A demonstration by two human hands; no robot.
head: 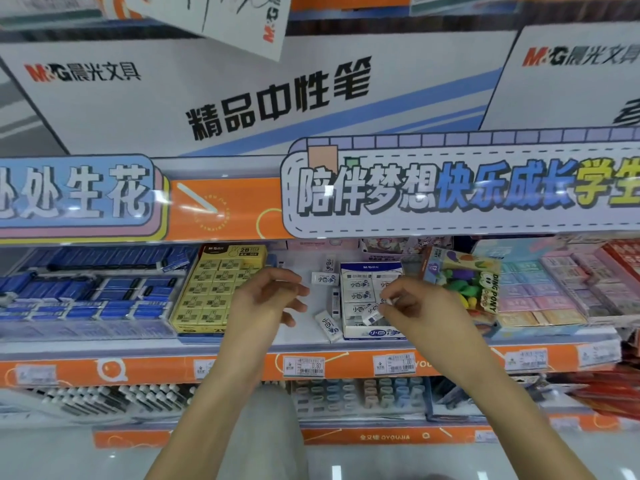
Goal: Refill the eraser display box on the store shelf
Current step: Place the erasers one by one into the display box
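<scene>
A small white eraser (373,315) is pinched between the thumb and fingertips of the right hand (420,306), held low over the front of the white-and-blue eraser display box (372,299), which sits on the store shelf (311,344) between the yellow 2B eraser box (211,289) and a colourful novelty eraser pack (464,289). The grip at one end of the eraser appears chosen so that the free end can be slid down into a gap in the front row; that row looks only partly filled, while the rows behind show printed wrappers packed face-up. The held eraser is tilted, its long axis running from lower left to upper right, the lower end pointing towards the box's front lip and the printed face turned upward. The left hand (268,299) is empty, its fingers loosely curled and parted, hovering above the bare white shelf patch just left of the box, probably ready to gather the loose erasers there. One loose eraser (327,325) lies beside the box's front corner, its long axis angled toward the shelf edge; another (323,278) lies farther back, roughly crosswise. A third, narrow one (335,303) stands on edge against the box's left wall. Several pieces seem yet to be placed.
</scene>
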